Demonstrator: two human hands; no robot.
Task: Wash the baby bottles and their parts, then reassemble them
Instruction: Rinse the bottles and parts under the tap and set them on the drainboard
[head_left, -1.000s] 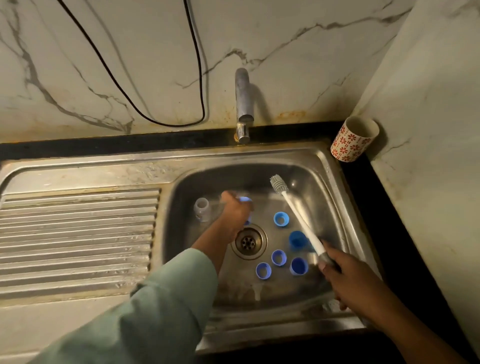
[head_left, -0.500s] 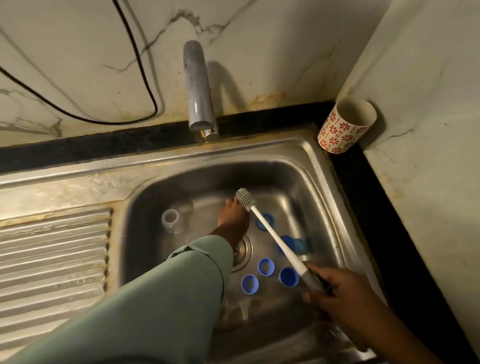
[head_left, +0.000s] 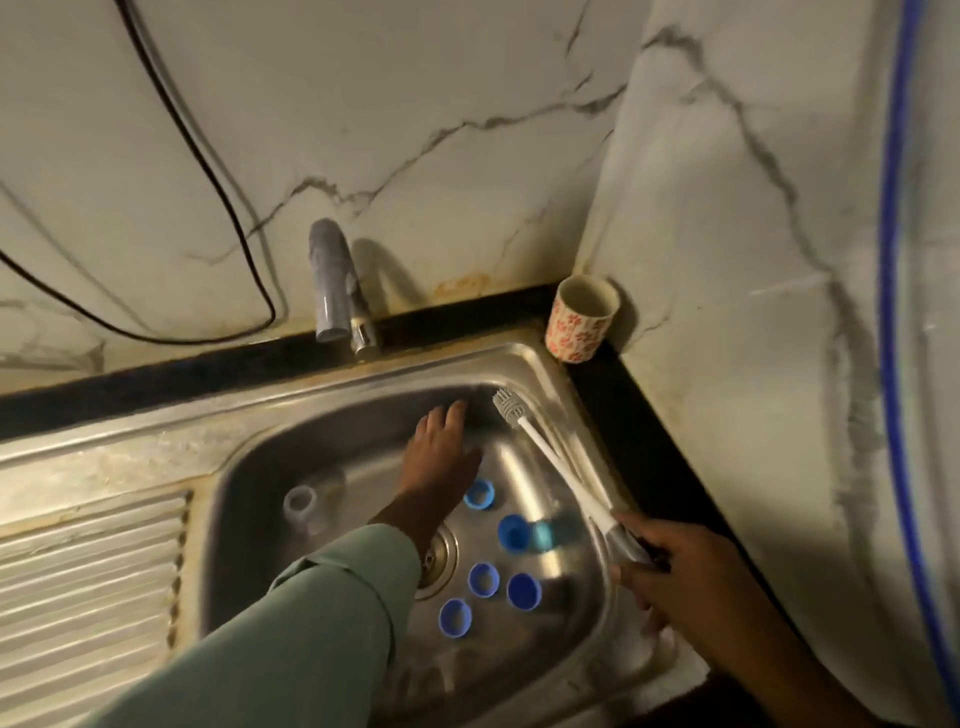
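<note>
a person stands over a steel sink (head_left: 524, 364) set into a dark bench, baby bottle parts scattered on the basin floor. the left hand (head_left: 441, 457), fingers straight and grasping nothing, reaches toward the back wall of the basin below the tap (head_left: 332, 280), which shows no water running. the right hand (head_left: 691, 566) has its grip clenched round the handle of a white bottle brush (head_left: 550, 457), whose bristled head points up toward the sink's far right corner, near a patterned cup (head_left: 582, 317) standing on the bench edge. a clear bottle (head_left: 306, 512) lies on the left of the basin floor; five blue rings and caps (head_left: 483, 579) sit to the right of the drain (head_left: 439, 553), with a teal piece (head_left: 550, 535) just beside one of them. the washing looks barely begun, with every part loose and nothing reassembled. the risks from here seem plain: a sweep of the brush head could knock the cup into the basin, the loose sleeve (head_left: 332, 597) hanging over the drain could get soaked once water flows, and a strong stream might push the small rings about the basin.
</note>
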